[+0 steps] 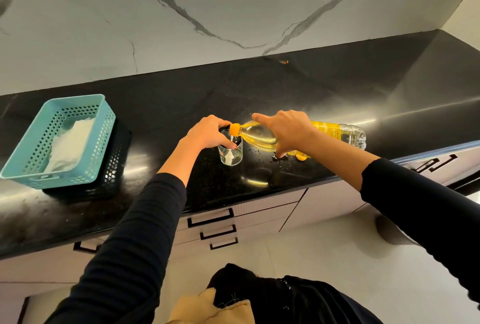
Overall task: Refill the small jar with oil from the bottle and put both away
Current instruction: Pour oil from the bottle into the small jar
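Bottle (pixel 257 136) near-level, neck over jar (pixel 231 154), base toward jar's right. Clasped by right grip (pixel 288 129); jar clasped by left grip (pixel 207 132).

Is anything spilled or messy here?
Yes. A small puddle and drops glisten on the black counter under the right hand, beside the jar. It looks like oil spilled from the tilted bottle, though I can't be sure.

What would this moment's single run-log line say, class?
step: pouring oil | left hand: grips small jar on countertop | right hand: holds bottle tipped over jar | oil stream: entering jar | spill: droplets beside jar
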